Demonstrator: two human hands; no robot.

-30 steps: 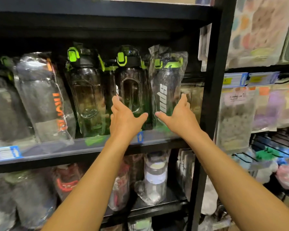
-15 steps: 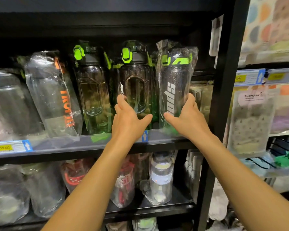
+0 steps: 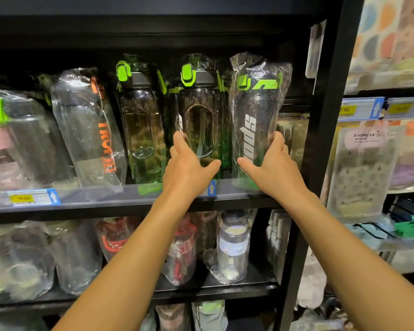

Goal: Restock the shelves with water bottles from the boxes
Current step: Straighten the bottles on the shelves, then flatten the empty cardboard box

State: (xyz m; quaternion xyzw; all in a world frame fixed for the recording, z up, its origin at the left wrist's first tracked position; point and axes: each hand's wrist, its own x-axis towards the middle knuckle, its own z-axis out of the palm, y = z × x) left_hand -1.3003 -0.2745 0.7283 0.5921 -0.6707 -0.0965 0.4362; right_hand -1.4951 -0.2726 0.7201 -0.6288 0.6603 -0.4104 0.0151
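At shelf lip (image 3: 129, 194), left hand (image 3: 188, 173) cups middle bottle (image 3: 201, 120); right hand (image 3: 273, 170) grips wrapped bottle (image 3: 256, 115) beside upright (image 3: 320, 139).

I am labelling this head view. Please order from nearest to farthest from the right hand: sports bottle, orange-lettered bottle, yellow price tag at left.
From the right hand:
1. Sports bottle, in its grasp.
2. Orange-lettered bottle, leaning, left of centre.
3. Yellow price tag, far left on the shelf edge.

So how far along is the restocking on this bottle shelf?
Mostly done: green-capped clear plastic bottles already line the black metal shelf. In hand: the left hand steadies an unwrapped green-lidded bottle, the right hand a plastic-wrapped "sports" bottle. No boxes are in view, so what remains is unclear.
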